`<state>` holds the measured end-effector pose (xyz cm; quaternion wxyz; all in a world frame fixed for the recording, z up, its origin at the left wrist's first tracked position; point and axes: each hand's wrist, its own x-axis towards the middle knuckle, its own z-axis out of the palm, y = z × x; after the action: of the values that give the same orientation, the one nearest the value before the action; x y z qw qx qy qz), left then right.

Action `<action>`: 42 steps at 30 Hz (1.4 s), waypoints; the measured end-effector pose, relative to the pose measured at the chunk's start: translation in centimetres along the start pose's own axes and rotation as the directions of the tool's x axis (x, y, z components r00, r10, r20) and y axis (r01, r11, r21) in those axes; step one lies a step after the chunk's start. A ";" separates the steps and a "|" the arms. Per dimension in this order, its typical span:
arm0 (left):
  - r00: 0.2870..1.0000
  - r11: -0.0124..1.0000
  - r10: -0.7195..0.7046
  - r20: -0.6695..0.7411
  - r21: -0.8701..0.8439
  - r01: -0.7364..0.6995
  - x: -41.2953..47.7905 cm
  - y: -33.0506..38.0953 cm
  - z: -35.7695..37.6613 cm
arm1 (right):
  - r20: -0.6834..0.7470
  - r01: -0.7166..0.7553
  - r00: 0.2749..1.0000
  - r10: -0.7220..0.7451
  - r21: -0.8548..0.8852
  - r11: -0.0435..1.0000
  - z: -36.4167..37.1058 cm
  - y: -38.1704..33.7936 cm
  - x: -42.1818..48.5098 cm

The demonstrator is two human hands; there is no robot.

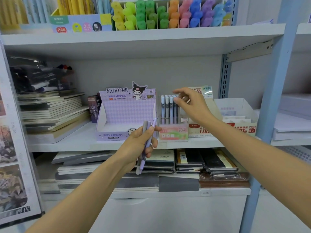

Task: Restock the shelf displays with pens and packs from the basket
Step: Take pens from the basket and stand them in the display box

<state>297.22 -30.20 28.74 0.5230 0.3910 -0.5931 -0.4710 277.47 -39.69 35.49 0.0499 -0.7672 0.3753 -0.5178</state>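
Observation:
My left hand (141, 143) grips a small bunch of grey and lilac pens (146, 132), held upright in front of the middle shelf. My right hand (190, 103) reaches over a clear pen display (173, 132) with a pink "Fruit Soda" front. Its fingertips touch the caps of the pastel pens (168, 108) standing in that display; whether they pinch one I cannot tell. Left of the display stands a purple Kuromi display box (126, 113), its tray showing nothing inside. No basket is in view.
Lead-refill boxes (239, 125) stand right of the pen display. Stacked notebooks (53, 111) fill the shelf's left side and the shelf below (190, 162). Coloured highlighters (168, 14) line the top shelf. A blue upright post (276, 91) bounds the right.

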 end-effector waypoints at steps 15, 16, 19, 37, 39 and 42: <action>0.990 0.992 -0.076 -0.117 -0.108 0.063 0.0 0.4 -0.4 | 0.160 -0.193 0.979 0.123 0.564 0.803 -1.8 -1.2 -2.2; 0.986 0.988 -0.074 -0.148 -0.145 0.052 0.2 0.5 -0.6 | 0.134 -0.184 0.982 0.131 0.560 0.808 -2.0 -1.0 -2.3; 0.966 0.984 0.006 -0.260 -0.170 -0.052 0.3 0.8 -0.7 | 0.168 -0.199 0.978 0.127 0.543 0.816 -2.2 -0.5 -3.1; 0.943 0.976 0.214 -0.255 0.102 -0.194 -0.7 1.6 1.9 | 0.448 -0.195 0.894 -0.022 0.434 0.880 -0.9 -3.4 -4.3; 0.951 0.970 0.230 -0.205 0.128 -0.207 -0.7 1.7 2.3 | 0.428 -0.175 0.903 -0.030 0.431 0.885 -0.8 -4.0 -4.2; 0.967 0.981 0.170 -0.190 0.128 -0.147 -0.5 2.1 2.3 | 0.399 -0.148 0.916 -0.041 0.431 0.890 -1.2 -4.3 -4.0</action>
<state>295.06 -28.84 30.63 0.5930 0.4167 -0.5926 -0.3515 278.00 -33.72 35.00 0.3167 -0.8123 0.2479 -0.4225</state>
